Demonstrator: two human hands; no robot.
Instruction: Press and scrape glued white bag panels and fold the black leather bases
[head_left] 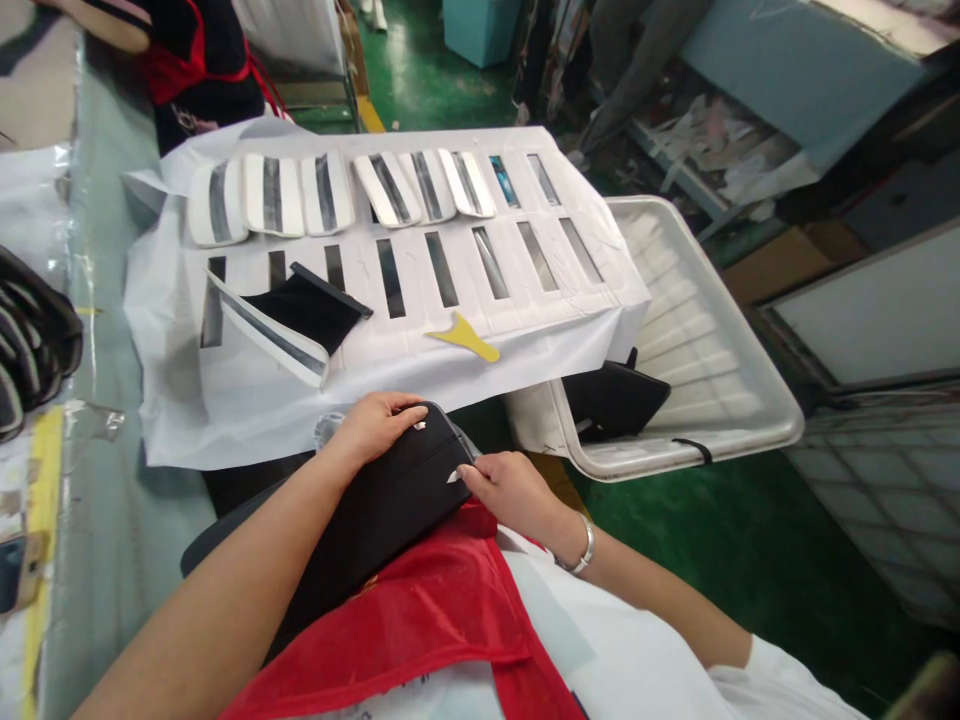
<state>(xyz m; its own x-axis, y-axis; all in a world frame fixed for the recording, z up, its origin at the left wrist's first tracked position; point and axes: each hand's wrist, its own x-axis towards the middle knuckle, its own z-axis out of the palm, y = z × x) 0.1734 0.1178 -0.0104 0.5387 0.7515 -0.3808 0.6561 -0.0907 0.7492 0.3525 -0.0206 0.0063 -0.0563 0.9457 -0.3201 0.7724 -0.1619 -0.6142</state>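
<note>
A flat black case (390, 500) with a rounded corner and a seam along its edge leans against my body. My left hand (382, 425) grips its upper edge, fingers bent over the rim. At the right-hand edge, my right hand (510, 485) pinches the case between thumb and fingers. Just beyond it lies a yellow fork-ended flat tool (466, 338) on the white-covered table (390, 370). A white curved panel (270, 330) with a grey strip rests there too, black fabric (307, 305) attached or lying against it.
Several white pads (274, 195) with grey strips line the table's far side, among slots in the cover. At right stands a white plastic tub (712, 330) holding black pieces (615, 400). Black items (34, 335) are stacked at left. Another person (199, 60) is at the upper left.
</note>
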